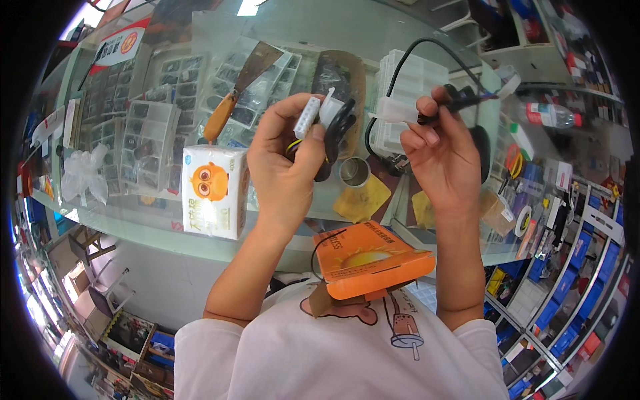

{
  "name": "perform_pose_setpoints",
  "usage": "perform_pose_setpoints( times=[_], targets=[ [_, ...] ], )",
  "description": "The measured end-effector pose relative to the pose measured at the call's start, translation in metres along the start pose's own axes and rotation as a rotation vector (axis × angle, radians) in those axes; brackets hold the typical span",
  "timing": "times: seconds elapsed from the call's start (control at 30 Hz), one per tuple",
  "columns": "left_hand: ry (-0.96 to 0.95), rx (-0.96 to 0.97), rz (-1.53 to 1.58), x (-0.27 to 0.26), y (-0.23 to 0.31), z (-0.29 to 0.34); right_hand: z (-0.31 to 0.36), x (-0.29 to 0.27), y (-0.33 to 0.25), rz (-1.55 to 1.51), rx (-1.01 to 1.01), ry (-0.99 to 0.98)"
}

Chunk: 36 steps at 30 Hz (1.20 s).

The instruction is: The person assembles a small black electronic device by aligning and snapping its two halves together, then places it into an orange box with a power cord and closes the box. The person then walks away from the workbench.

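Above the glass counter, my left hand (283,160) is closed around a white multi-hole plug connector (307,118) and a bundle of black cable (341,128). Thumb and fingers press them together, and a bit of yellow wire shows in the palm. My right hand (443,157), raised on the other side, pinches a black cable end (461,102) between thumb and fingers. Thin coloured wires and a whitish tip stick out to its right. A white tag (398,111) reaches left from the right fingertips. Another black cable (422,41) arcs over behind that hand.
A wooden-handled scraper (221,117) lies beyond a white tissue pack (215,193). Between my forearms are an orange box (373,259), a small metal cup (354,172) and a yellow pad (363,200). Clear compartment trays (148,143) sit left; a plastic bottle (552,115) lies right.
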<state>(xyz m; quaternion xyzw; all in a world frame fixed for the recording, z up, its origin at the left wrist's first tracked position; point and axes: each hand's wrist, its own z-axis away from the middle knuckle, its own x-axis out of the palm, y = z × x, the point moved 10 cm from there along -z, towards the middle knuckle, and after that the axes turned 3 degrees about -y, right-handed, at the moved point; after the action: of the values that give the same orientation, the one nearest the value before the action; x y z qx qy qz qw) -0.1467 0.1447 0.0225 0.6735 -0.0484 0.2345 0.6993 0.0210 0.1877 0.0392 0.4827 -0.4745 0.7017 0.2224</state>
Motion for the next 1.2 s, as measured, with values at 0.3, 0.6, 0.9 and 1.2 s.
perform_pose_setpoints(
  times=[0.3, 0.6, 0.9, 1.2],
  targets=[
    [0.014, 0.125, -0.082, 0.004, 0.017, 0.006, 0.0, 0.002, 0.008, 0.0, -0.009, -0.002],
    [0.054, -0.116, 0.283, -0.011, -0.015, 0.0, -0.064, 0.016, -0.017, 0.636, -0.087, -0.016],
    [-0.069, -0.291, 0.617, -0.01, -0.021, 0.003, -0.119, -0.014, -0.003, 0.976, 0.009, 0.157],
    [-0.141, -0.241, 0.464, 0.012, -0.004, 0.009, -0.006, 0.055, 0.024, 1.226, 0.12, -0.046]
  ],
)
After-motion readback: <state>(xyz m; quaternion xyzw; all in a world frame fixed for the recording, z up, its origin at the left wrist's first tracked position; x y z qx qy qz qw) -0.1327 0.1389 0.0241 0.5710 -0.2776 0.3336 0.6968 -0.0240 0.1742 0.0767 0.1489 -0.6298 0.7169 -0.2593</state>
